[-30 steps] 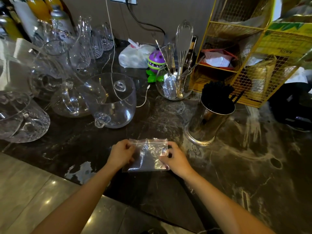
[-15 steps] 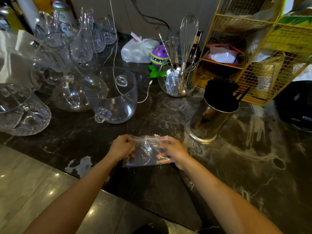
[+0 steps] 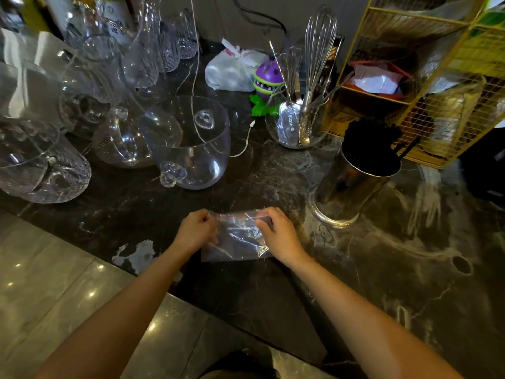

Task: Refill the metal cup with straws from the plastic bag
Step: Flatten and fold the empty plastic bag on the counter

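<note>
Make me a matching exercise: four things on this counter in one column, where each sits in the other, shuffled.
1. clear plastic zip bag
2. shiny metal cup
3. wire whisk
4. purple toy plant

A. standing in a round glass jar
B. beside a tied white bag
C. pinched between left hand and right hand
D. full of black straws

Pairs: 1-C, 2-D, 3-A, 4-B

Legible text: none with certainty. Round clear glass utensil jar (image 3: 296,127), far centre of desk: small vertical white characters on a wrapper inside, too small to read. Far-left bottle labels blurred.
</note>
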The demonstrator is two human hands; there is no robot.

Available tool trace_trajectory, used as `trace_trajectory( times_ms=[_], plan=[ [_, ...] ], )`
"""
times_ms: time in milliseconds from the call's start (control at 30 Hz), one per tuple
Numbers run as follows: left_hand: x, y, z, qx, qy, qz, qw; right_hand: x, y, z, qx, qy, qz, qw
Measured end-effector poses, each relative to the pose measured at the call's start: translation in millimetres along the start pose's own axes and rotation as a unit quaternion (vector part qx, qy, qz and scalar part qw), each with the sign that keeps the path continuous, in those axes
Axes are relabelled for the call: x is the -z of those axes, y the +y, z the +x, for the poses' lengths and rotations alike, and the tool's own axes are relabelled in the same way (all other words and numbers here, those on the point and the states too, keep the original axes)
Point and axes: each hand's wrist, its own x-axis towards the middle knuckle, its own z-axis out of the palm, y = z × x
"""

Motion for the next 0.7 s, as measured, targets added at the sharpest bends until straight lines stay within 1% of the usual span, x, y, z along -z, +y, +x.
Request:
trace_trajectory(
  times_ms=[67,133,233,333,400,467,533,633,700],
  plan=[
    [2.5,-1.8,-1.1,-0.001,-0.001,-0.009,1.000,-0.1,-1.1,1.3,-0.019,-0.027,0.040,0.999],
    [4.2,-4.0,-2.0,-0.004,0.005,-0.011,1.000,-1.8,-0.8,4.5,-0.059,-0.039,0.067,0.995],
    [4.6,-6.4,-1.6,-0.012,0.024,0.002,1.000,-5.3,1.7,10.8,-0.095,-0.033,0.050,0.994],
    [4.0,-6.5,0.3,-0.030,0.053,0.069,0.996,-6.5,0.4,13.0,-0.142,-0.031,0.050,0.988],
    [3.8,-6.2,0.7,-0.052,0.075,0.131,0.987,-7.0,-1.6,13.6,-0.150,-0.018,0.033,0.988],
    [4.2,-6.8,-0.6,-0.066,0.099,0.189,0.975,-9.4,-1.7,13.9,-0.150,0.002,0.018,0.989],
    [4.3,-7.7,-3.7,-0.096,0.131,0.252,0.954,-13.0,-1.5,12.3,-0.140,0.026,-0.004,0.990],
    [1.9,-11.4,-6.6,-0.177,0.165,0.315,0.918,-17.4,-1.2,8.7,-0.122,0.082,-0.029,0.989],
    [0.9,-12.7,-5.6,-0.260,0.152,0.355,0.885,-18.9,-1.2,4.8,-0.098,0.088,-0.078,0.988]
  ],
)
